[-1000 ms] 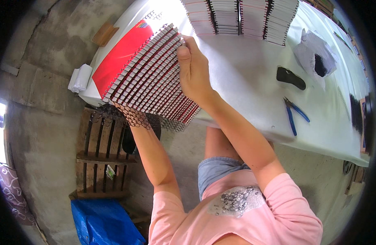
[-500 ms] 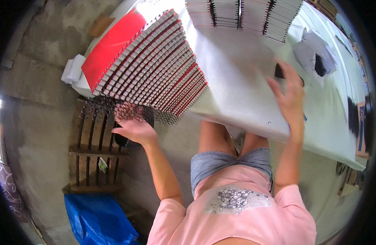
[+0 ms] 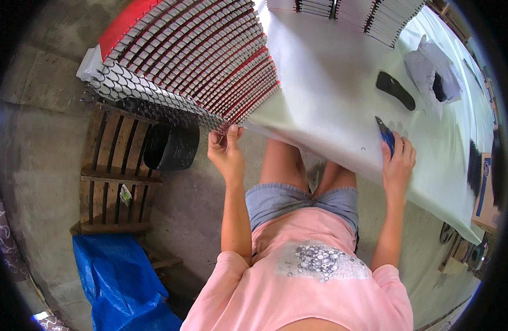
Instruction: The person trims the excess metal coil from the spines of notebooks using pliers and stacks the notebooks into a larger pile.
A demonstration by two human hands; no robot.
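A large fanned stack of spiral-bound notebooks point(image 3: 204, 60) with red covers lies at the table's left. Black plastic spiral coils point(image 3: 154, 99) stick out past its near edge. My left hand point(image 3: 227, 154) is closed at the stack's near right corner, thumb and fingertips pinching a coil end; the fingers partly hide it. On the table's near right part, my right hand point(image 3: 399, 160) is closed round blue-handled pliers point(image 3: 384, 131), whose dark jaws point away from me. A black oblong object point(image 3: 396, 90) lies beyond that hand.
White table cover point(image 3: 320, 83) spreads ahead of me. More bound stacks point(image 3: 370, 19) stand at the far edge. A white bag point(image 3: 433, 71) with black contents sits at right, near a cardboard box point(image 3: 485, 190). Below left are a black bin point(image 3: 179, 149), wooden pallet point(image 3: 121, 175) and blue tarp point(image 3: 121, 281).
My left hand has gone from open under the coils to pinching at the stack's near right corner. My right hand, open before, has come nearer and closed on the pliers. The view has shifted.
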